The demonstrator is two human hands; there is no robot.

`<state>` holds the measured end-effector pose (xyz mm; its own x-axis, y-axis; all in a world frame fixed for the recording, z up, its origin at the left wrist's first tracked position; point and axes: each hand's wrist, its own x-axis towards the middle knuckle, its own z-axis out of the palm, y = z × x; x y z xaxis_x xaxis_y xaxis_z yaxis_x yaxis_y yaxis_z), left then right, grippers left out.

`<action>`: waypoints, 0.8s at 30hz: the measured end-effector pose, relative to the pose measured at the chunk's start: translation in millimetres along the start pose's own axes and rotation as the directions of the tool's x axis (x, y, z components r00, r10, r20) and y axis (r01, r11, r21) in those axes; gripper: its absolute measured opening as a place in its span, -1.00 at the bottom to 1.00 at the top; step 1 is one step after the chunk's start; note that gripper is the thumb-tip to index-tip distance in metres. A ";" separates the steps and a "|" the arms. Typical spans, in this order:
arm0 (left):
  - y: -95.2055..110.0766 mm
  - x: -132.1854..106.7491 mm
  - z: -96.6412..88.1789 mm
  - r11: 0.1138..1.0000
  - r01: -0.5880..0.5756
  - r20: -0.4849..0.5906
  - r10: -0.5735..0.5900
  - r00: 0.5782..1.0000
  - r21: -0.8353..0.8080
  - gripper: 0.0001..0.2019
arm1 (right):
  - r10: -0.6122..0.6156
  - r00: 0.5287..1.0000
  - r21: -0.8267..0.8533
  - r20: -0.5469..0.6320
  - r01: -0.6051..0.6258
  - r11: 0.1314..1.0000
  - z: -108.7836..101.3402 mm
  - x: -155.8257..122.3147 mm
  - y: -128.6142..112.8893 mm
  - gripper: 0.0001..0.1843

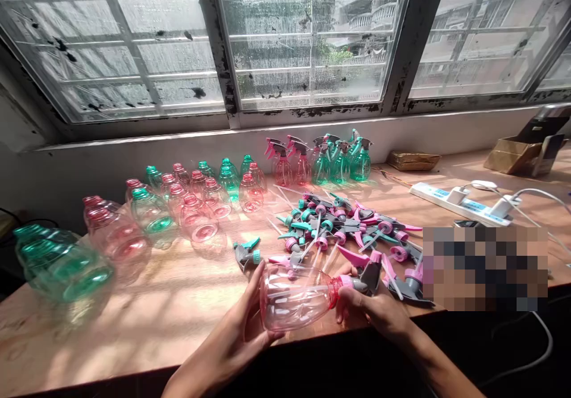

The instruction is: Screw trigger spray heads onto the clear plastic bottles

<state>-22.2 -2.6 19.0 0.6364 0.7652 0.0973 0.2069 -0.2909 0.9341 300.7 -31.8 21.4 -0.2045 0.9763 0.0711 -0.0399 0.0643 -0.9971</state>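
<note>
A clear pink spray bottle (294,306) lies sideways above the table's front edge, its base toward the left. My left hand (252,315) is wrapped round the base end. At the neck, my right hand (363,309) grips the pink collar of a grey and pink trigger sprayer (368,273), which sits on the bottle's mouth. A white dip tube shows inside the bottle. Just behind lies a heap of loose trigger sprayers (321,222) in pink, teal and grey. One teal and grey sprayer head (247,254) rests apart, near my left fingertips.
Several open pink and green bottles (196,219) stand on the left of the wooden table (178,309). Bottles with sprayers fitted (341,163) line the wall. To the right are a power strip (459,201) with white cables, a brown packet (413,160) and a cardboard box (513,154).
</note>
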 end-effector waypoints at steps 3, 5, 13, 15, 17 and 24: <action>5.9 2.5 -1.5 0.999 0.035 -0.007 -0.035 0.999 0.005 -0.03 | -0.011 1.000 0.009 0.019 0.011 1.000 -0.8 1.9 -0.6 -0.39; 6.8 3.6 -2.0 0.997 0.055 0.032 -0.053 0.998 -0.048 -0.04 | -0.015 1.000 -0.001 0.013 0.015 1.000 -0.9 2.6 0.5 -0.40; -5.8 4.0 1.0 0.998 0.002 -0.015 -0.002 1.000 -0.056 -0.07 | -0.047 0.998 0.025 -0.033 0.048 0.999 3.9 3.6 6.7 -0.36; -4.6 4.6 1.6 0.998 0.003 -0.013 -0.004 1.000 -0.061 -0.06 | -0.040 0.999 0.034 -0.030 0.041 0.999 4.0 3.5 7.4 -0.38; -0.9 5.8 1.3 0.998 0.003 -0.006 -0.003 1.000 -0.066 -0.02 | -0.035 0.999 0.039 -0.031 0.037 0.999 3.8 3.3 7.7 -0.38; 6.9 7.5 0.4 0.983 -0.015 0.055 0.025 0.998 -0.184 -0.08 | -0.028 0.999 0.036 -0.032 0.029 0.999 2.6 4.5 7.0 -0.36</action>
<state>-15.7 0.9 26.0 0.6813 0.7249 0.1017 0.0573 -0.1914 0.9798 297.0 -27.5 14.9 -0.1724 0.9801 0.0981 -0.0806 0.0852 -0.9931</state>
